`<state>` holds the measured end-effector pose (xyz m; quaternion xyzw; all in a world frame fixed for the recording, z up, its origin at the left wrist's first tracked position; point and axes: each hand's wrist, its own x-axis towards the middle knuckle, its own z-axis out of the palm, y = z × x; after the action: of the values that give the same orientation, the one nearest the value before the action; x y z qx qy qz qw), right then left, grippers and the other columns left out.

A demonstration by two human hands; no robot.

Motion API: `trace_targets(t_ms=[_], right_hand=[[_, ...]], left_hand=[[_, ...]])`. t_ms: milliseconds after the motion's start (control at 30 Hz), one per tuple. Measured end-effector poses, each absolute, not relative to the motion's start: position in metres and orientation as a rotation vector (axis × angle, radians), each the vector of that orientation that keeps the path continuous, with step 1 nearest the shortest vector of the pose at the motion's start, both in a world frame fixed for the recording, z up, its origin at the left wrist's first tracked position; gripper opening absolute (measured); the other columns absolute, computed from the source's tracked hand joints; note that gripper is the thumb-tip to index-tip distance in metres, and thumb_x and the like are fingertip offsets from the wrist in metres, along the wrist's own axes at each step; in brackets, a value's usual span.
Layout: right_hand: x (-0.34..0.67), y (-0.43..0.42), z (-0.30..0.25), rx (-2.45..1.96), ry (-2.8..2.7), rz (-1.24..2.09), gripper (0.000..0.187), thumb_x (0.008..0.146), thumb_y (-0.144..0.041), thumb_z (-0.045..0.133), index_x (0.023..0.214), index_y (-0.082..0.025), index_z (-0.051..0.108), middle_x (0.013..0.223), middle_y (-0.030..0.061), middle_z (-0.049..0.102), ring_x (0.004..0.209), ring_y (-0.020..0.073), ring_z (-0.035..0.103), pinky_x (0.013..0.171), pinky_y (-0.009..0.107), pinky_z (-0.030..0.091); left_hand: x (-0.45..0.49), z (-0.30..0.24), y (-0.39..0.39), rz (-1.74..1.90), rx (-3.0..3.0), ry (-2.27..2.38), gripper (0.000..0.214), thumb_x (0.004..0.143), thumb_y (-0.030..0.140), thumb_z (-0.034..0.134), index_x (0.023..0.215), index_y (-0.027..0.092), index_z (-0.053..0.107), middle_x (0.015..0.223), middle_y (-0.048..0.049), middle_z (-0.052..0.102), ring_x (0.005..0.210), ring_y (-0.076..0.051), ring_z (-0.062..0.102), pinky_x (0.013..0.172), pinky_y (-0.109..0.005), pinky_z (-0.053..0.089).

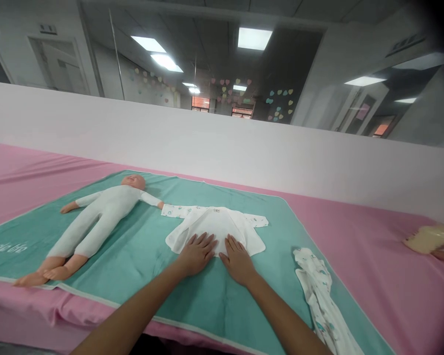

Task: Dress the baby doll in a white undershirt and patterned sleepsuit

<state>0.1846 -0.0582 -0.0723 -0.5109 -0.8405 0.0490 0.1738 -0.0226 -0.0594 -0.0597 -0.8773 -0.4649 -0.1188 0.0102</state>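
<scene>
A small white baby shirt (216, 224) lies spread flat on a green mat (144, 256), sleeves out to both sides. My left hand (196, 254) rests flat on its lower hem, fingers stretched out. My right hand (238, 259) lies flat beside it on the same hem, fingers apart. Neither hand grips anything. A baby doll (99, 214) in a white suit lies on its back to the left, one arm reaching toward the shirt's sleeve.
A crumpled patterned white garment (320, 296) lies at the mat's right edge. The mat sits on a pink sheet (377, 266). A white partition (244, 148) runs along the far side. Another doll's part (428, 239) shows at the far right.
</scene>
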Motion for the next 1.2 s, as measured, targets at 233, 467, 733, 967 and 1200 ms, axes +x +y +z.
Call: trace_targets(t_ms=[233, 467, 733, 967, 1200], right_hand=[[0.243, -0.037, -0.075, -1.717, -1.866, 0.153, 0.046, 0.086, -0.040, 0.034, 0.121, -0.016, 0.051, 0.131, 0.0093, 0.047, 0.121, 0.0234, 0.041, 0.100, 0.039, 0.034], [0.298, -0.025, -0.063, -2.130, -1.543, 0.208, 0.047, 0.080, -0.047, 0.039, 0.109, -0.013, 0.055, 0.101, 0.0141, 0.061, 0.089, 0.0244, 0.058, 0.074, 0.034, 0.042], [0.290, -0.025, -0.059, -1.965, -1.503, 0.357, 0.036, 0.076, -0.039, 0.040, 0.100, -0.019, 0.058, 0.088, 0.0062, 0.063, 0.075, 0.0190, 0.057, 0.062, 0.027, 0.039], [0.295, -0.025, -0.056, -1.915, -1.321, 0.326, 0.037, 0.071, -0.036, 0.040, 0.098, -0.019, 0.059, 0.074, 0.0024, 0.059, 0.067, 0.0181, 0.054, 0.059, 0.027, 0.038], [0.280, -0.035, -0.058, -1.979, -1.599, 0.022, 0.037, 0.069, -0.018, 0.038, 0.101, -0.018, 0.058, 0.101, 0.0102, 0.056, 0.088, 0.0226, 0.053, 0.071, 0.032, 0.040]], left_hand=[[-0.033, -0.057, -0.066, -0.398, -2.690, -1.560, 0.047, 0.094, 0.043, 0.022, 0.139, 0.030, 0.029, 0.146, 0.0009, 0.025, 0.134, -0.024, 0.021, 0.106, -0.048, 0.022], [-0.031, -0.046, -0.076, -0.534, -2.694, -1.557, 0.040, 0.093, 0.032, 0.029, 0.130, 0.026, 0.043, 0.138, -0.0012, 0.040, 0.129, -0.019, 0.033, 0.106, -0.043, 0.027], [-0.028, -0.029, -0.088, -0.631, -2.821, -1.485, 0.039, 0.095, 0.036, 0.026, 0.117, 0.026, 0.057, 0.124, 0.0019, 0.056, 0.116, -0.016, 0.048, 0.100, -0.034, 0.034], [-0.027, -0.028, -0.087, -0.720, -2.756, -1.578, 0.037, 0.094, 0.032, 0.027, 0.098, 0.021, 0.062, 0.098, -0.0026, 0.065, 0.091, -0.017, 0.056, 0.082, -0.033, 0.042], [-0.028, -0.026, -0.088, -0.709, -2.690, -1.610, 0.038, 0.093, 0.033, 0.028, 0.078, 0.019, 0.060, 0.078, -0.0030, 0.060, 0.077, -0.017, 0.053, 0.069, -0.031, 0.041]])
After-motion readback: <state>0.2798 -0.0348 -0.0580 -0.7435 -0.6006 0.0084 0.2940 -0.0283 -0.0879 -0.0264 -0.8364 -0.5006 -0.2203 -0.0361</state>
